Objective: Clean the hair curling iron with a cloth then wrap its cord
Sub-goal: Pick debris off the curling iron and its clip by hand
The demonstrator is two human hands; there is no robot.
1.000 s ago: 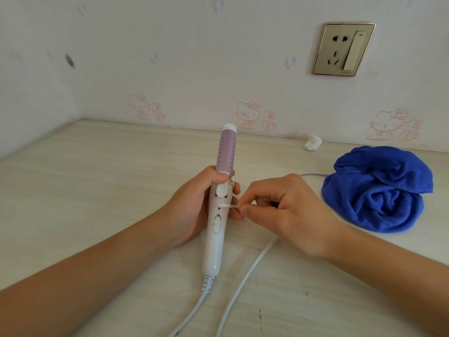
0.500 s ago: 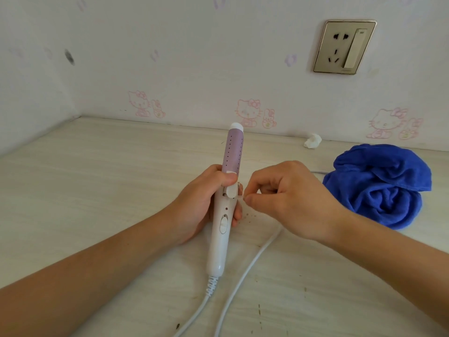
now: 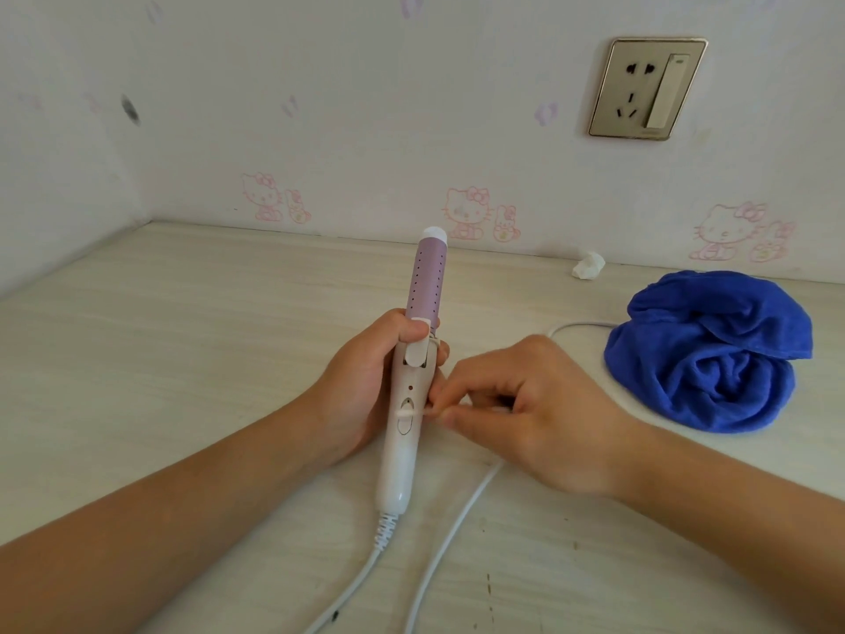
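Left hand [image 3: 356, 386] curled round curling iron [image 3: 398, 469] handle, barrel pointing toward wall, above table [image 3: 160, 359]. Right hand [image 3: 544, 418] pinches cotton swab [image 3: 411, 411], tip on handle switch. Blue cloth [image 3: 704, 354] bunched at right, apart. Cord [image 3: 452, 537] lies on table.

Iron [image 3: 402, 432]: white handle with a small red dot, lilac barrel with rows of dark dots, white tip. Cord [image 3: 450, 533]: white. Swab [image 3: 407, 411]: white. Cloth [image 3: 704, 354], right: solid bright blue. Surface [image 3: 183, 359]: pale cream wood grain, a few dark specks near. Wall [image 3: 366, 107], far: off-white, pink cartoon-cat prints, faint purple marks, dark smudge left. Socket [image 3: 647, 89]: gold plate, beige switch. Tissue [image 3: 589, 265]: white.
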